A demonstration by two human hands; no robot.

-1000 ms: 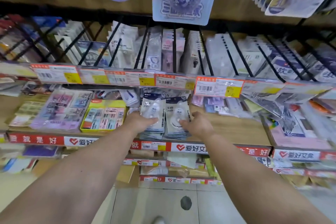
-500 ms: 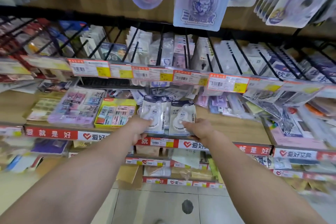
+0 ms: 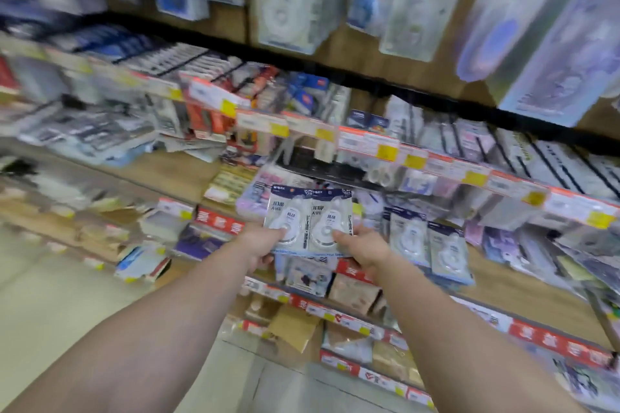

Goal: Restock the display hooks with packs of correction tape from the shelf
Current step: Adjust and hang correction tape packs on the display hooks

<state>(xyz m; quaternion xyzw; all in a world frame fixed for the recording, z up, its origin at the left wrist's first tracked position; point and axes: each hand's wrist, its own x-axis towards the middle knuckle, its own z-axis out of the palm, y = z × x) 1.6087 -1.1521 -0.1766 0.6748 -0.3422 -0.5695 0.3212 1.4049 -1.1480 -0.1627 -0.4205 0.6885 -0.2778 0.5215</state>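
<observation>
L hand [image 3: 263, 245] & R hand [image 3: 364, 246] each clamped on white-blue blister packs of correction tape [image 3: 308, 220] | held clear of wooden shelf [image 3: 523, 295] | none hung yet on black hooks [image 3: 543, 157] | more packs left on shelf, early stage judged

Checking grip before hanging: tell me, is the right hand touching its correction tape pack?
Touching. The head view shows the right hand with its thumb pressed on the right pack.

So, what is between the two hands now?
In the head view, two correction tape packs, side by side, fill the stretch: the left hand grips the left one, the right hand the right one.
</observation>
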